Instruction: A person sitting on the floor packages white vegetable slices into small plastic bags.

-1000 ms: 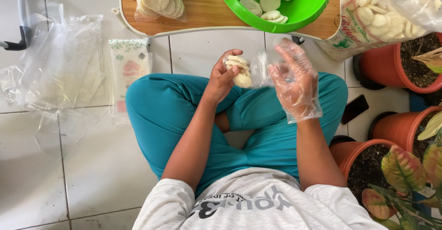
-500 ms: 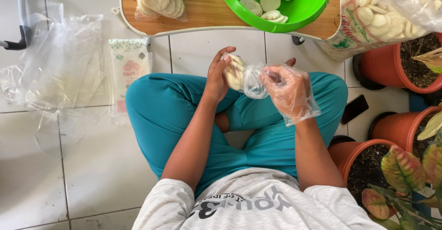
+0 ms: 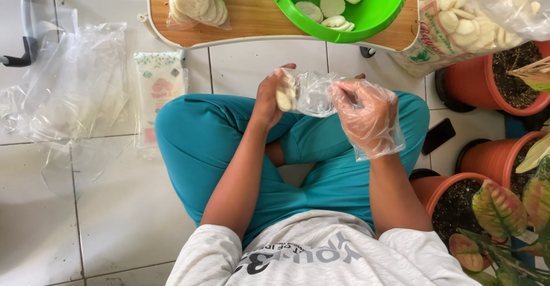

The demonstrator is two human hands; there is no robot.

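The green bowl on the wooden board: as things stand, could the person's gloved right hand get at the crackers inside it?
Probably yes. The green bowl sits open-topped just ahead of the right hand, nothing between them, but that hand is busy with a small clear bag.

Your right hand (image 3: 366, 114) wears a thin, crinkled clear plastic glove; the small bag (image 3: 312, 91) you hold is the same glossy film. The bowl (image 3: 384, 8) is smooth, shiny green plastic, the tabletop (image 3: 252, 14) varnished wood, the floor (image 3: 86, 217) glazed white tile, your trousers (image 3: 200, 143) matt teal cloth.
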